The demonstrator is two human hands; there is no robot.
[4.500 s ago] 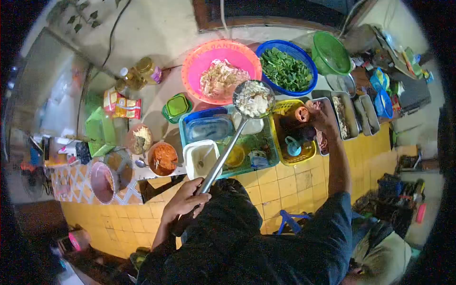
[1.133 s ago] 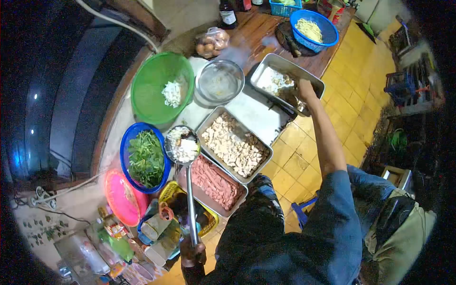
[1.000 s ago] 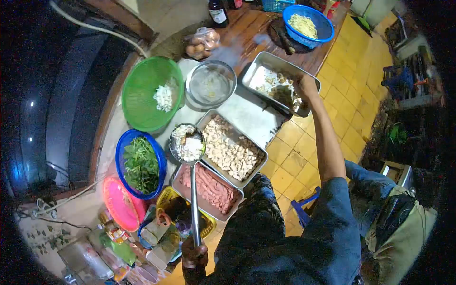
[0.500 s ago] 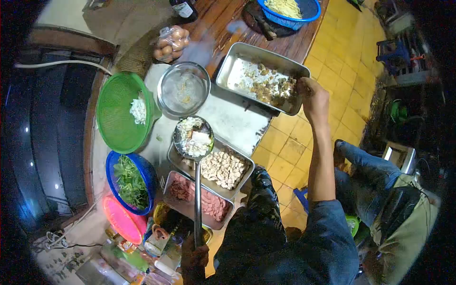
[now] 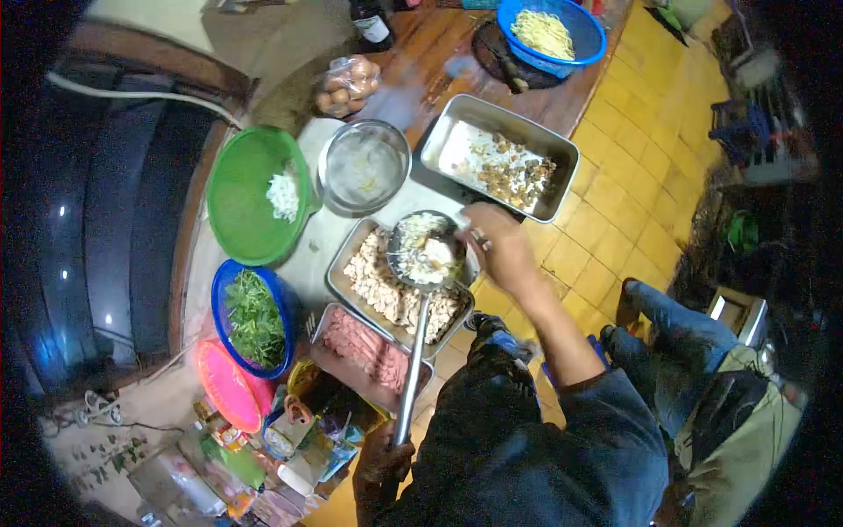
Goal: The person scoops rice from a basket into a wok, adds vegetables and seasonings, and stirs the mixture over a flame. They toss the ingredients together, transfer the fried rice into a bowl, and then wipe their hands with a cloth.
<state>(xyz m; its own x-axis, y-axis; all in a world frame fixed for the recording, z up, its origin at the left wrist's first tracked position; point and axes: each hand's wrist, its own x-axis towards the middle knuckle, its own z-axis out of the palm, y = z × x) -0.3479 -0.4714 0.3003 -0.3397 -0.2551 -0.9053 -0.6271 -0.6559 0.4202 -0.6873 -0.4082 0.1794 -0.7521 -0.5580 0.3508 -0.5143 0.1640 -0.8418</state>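
Observation:
My left hand (image 5: pixel 383 461) grips the end of a long metal handle, holding a round ladle strainer (image 5: pixel 426 250) level above the counter. The strainer holds pale noodles and white pieces. My right hand (image 5: pixel 499 249) is at the strainer's right rim, fingers pinched together over the food in it; whether they hold anything is unclear. Under the strainer lies a steel tray of pale cubed pieces (image 5: pixel 386 290). Beyond my right hand is a steel tray with brown bits (image 5: pixel 500 158).
A steel tray of pink sliced meat (image 5: pixel 360 344) sits near me. A blue basket of greens (image 5: pixel 250 318), green colander (image 5: pixel 255 193), pink bowl (image 5: pixel 224 386), steel bowl (image 5: pixel 363 167), bagged eggs (image 5: pixel 347 81) and blue noodle basket (image 5: pixel 549 33) ring the counter. Yellow floor tiles (image 5: pixel 615 220) lie right.
My right hand has drawn back from the far tray with brown bits to the strainer's rim. The strainer has shifted right, over the tray of pale cubes.

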